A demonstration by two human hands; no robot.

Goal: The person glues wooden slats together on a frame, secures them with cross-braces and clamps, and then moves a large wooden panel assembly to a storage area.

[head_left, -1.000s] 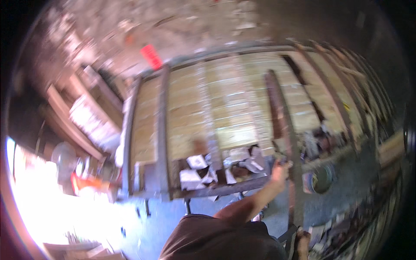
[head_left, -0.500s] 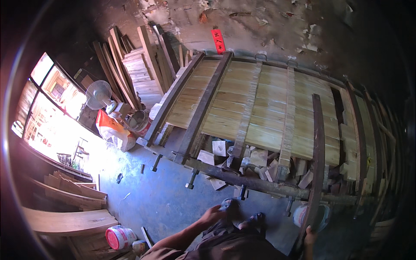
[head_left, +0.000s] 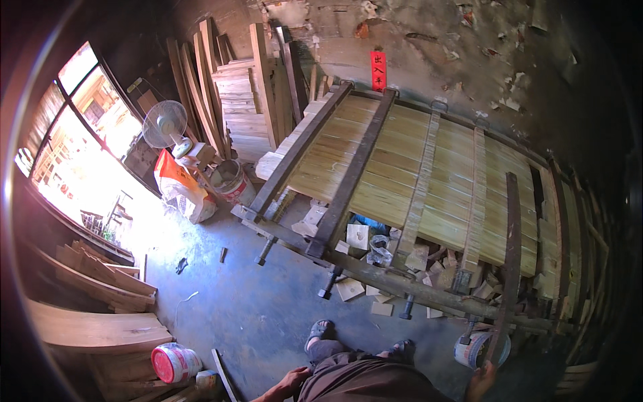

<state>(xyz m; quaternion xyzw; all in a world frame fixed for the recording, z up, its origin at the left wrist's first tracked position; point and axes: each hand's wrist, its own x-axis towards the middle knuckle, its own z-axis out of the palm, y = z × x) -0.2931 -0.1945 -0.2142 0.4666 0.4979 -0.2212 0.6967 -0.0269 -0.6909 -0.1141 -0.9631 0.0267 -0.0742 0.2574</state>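
Observation:
My right hand (head_left: 479,382) is closed round the near end of a long dark bar (head_left: 512,254). The bar slants away from me over the clamp frame, its far end above the pale wooden panel (head_left: 402,174). Beside my trousers hangs my left hand (head_left: 293,382), empty, its fingers loosely extended. The panel of joined boards lies in a frame of dark clamp bars (head_left: 355,171), with a long rail (head_left: 395,281) along the near side. Bolts (head_left: 328,281) stick out from that rail toward me.
Wood offcuts (head_left: 358,236) lie under the panel. A bucket (head_left: 472,353) stands below the bar's near end. To the left are a fan (head_left: 165,124), a sack (head_left: 184,194), another bucket (head_left: 231,182) and leaning boards (head_left: 241,100). Curved planks (head_left: 100,328) and a red-lidded pail (head_left: 175,363) sit lower left.
My left hand has dropped back toward my side. My right hand still holds the bar, whose far end now sits lower in view. The whole view has shifted.

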